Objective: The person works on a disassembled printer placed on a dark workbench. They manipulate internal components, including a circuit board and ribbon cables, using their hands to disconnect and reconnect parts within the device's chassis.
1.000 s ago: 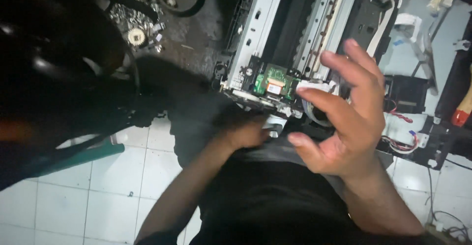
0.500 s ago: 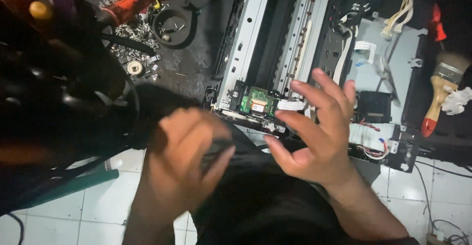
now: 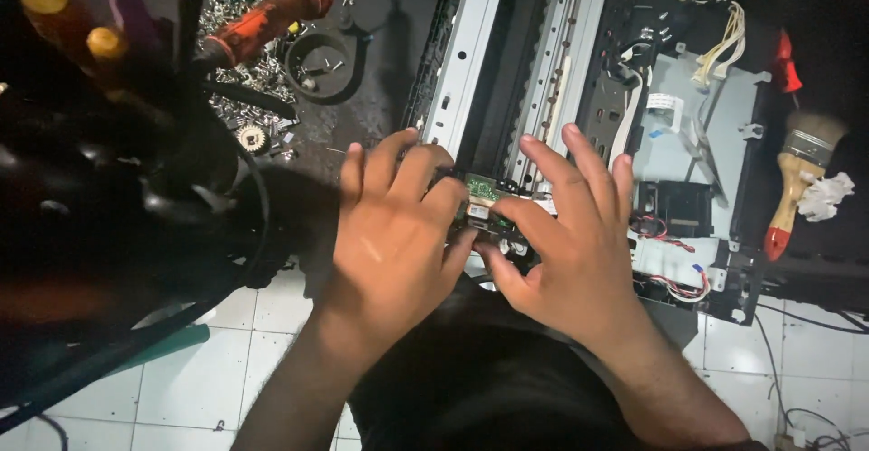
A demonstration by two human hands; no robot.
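Observation:
A dismantled printer chassis (image 3: 507, 62) with silver metal rails lies on the floor in front of me. At its near end sits a black carriage with a small green circuit board (image 3: 484, 193). My left hand (image 3: 394, 234) rests on the carriage's left side, fingers spread over it. From the right, my right hand (image 3: 566, 243) grips the same carriage, its thumb pressing under the board and its fingers arched over the rail. Both hands hide most of the carriage.
A grey metal plate with white ribbon cables and red wires (image 3: 688, 134) lies right of the rails. A wooden-handled brush (image 3: 797, 179) lies at far right. An orange-handled tool (image 3: 272, 16), loose screws and a small gear (image 3: 252, 139) sit upper left. White tiles (image 3: 226, 360) lie below.
My left hand rose from my lap and landed on the carriage. My right hand closed in from the open air onto the carriage's right side. The view shifted toward the printer.

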